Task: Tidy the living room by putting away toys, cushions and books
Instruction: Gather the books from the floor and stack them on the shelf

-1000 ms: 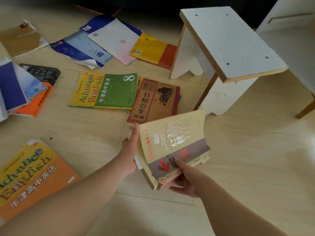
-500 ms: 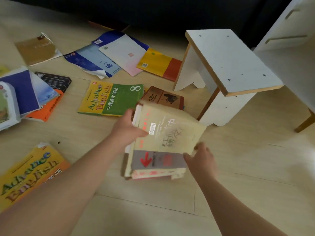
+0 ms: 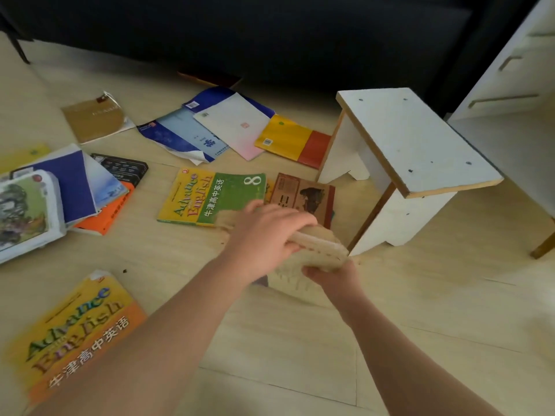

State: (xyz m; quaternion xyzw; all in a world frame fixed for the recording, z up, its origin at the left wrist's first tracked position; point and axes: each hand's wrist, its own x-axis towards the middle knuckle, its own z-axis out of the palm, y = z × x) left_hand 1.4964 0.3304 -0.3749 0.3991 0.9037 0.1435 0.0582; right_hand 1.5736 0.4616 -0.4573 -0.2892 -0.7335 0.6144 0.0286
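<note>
Book (image 3: 321,249) hangs over the floor (image 3: 435,310) gripped by both hands, left hand (image 3: 267,235) curled over its top, right hand (image 3: 333,279) pinching underneath, its long edge slanting toward the stool (image 3: 414,139) at right.

A pale wood-plank floor (image 3: 420,310) fills the view. Right of centre a small white stool (image 3: 414,136) stands upright. Its flat top is dotted with dark screw heads and edged in bare wood, and a brown slanting brace (image 3: 372,214) runs beneath it. Just beyond it, at the right edge, is a white cabinet (image 3: 516,70) with slot handles. A dark sofa (image 3: 270,34) spans the back. A wooden furniture leg (image 3: 542,249) shows at far right.
</note>
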